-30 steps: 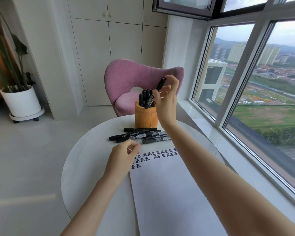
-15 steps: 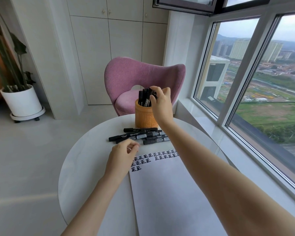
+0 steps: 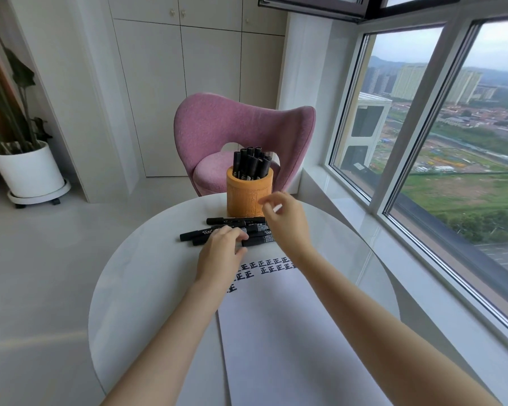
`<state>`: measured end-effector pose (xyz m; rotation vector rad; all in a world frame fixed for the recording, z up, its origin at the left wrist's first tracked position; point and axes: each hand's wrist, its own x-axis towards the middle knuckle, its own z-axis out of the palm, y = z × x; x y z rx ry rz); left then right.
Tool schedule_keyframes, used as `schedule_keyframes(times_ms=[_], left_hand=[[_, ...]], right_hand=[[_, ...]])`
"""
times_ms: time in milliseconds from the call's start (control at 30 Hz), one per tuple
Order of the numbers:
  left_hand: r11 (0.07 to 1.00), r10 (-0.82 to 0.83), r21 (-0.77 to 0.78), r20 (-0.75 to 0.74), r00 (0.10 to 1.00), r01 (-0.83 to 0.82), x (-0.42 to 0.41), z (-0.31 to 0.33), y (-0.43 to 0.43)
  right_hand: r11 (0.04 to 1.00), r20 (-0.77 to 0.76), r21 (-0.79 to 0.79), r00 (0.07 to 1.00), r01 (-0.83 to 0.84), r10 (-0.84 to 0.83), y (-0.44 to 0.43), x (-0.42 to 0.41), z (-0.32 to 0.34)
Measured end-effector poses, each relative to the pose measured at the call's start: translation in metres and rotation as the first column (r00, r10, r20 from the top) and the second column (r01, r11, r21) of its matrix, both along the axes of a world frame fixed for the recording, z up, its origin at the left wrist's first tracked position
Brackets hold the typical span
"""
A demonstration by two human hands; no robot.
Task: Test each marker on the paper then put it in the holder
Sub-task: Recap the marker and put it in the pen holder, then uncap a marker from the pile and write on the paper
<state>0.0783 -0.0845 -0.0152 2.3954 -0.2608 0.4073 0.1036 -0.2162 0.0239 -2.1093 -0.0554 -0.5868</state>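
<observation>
Reaching forward now, the left hand (image 3: 221, 254) has left the top corner of the paper (image 3: 276, 332), where it sat a second ago, and come down on the loose markers (image 3: 200, 233) lying on the table (image 3: 135, 288) just ahead of it. Its fingers bend over the middle of the pile, thumb out to the side. They touch the barrels, but whether one marker is actually pinched I cannot tell. The pile fans out to the left of the fingertips and runs on rightward under them.

Just past both hands stands the holder (image 3: 245, 197), upright, with the stored markers (image 3: 251, 164) bunched inside it. The one the right hand carried above the rim a second ago is in there with them. And the right hand (image 3: 286, 222) has dropped away. It hangs low beside the holder's right wall, over the right end of the pile, blurred, fingers loosely curled and holding nothing. Rows of test marks sit on the paper between the two wrists.
</observation>
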Motion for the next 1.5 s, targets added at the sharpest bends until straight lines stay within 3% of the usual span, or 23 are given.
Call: schedule_keyframes(times_ms=[133,333,600,700,767,1033,1267,1500], left_hand=[[0.995,0.016,0.098,0.025,1.0,-0.019,0.005,0.002,-0.008],[0.993,0.02,0.114,0.026,0.999,-0.023,0.007,0.0,-0.013],[0.985,0.034,-0.17,0.053,0.998,-0.024,-0.015,0.02,-0.002],[0.979,-0.037,-0.198,0.042,0.998,0.044,-0.029,0.029,0.009],[0.98,-0.087,-0.18,0.002,0.996,0.086,-0.038,0.03,0.017],[0.972,-0.215,-0.118,-0.08,0.973,0.205,-0.06,0.027,0.018],[0.963,-0.23,-0.169,-0.099,0.968,0.211,-0.067,0.028,0.017],[0.861,-0.362,-0.43,-0.144,0.921,0.271,-0.072,0.032,0.024]], right_hand=[[0.998,-0.128,0.061,0.991,-0.017,0.025,-0.007,-0.028,-0.012],[0.991,-0.215,0.125,0.974,-0.044,0.071,-0.01,-0.053,-0.016],[0.916,-0.392,0.394,0.888,-0.073,0.239,-0.01,-0.071,-0.017],[0.793,-0.315,0.606,0.895,-0.067,0.317,-0.01,-0.07,-0.013],[0.757,-0.241,0.647,0.917,-0.093,0.319,-0.011,-0.07,-0.01],[0.792,-0.142,0.581,0.936,-0.186,0.323,0.003,-0.08,-0.006],[0.786,-0.077,0.521,0.898,-0.334,0.433,0.013,-0.087,0.0],[0.763,-0.064,0.496,0.859,-0.415,0.508,0.016,-0.091,0.0]])
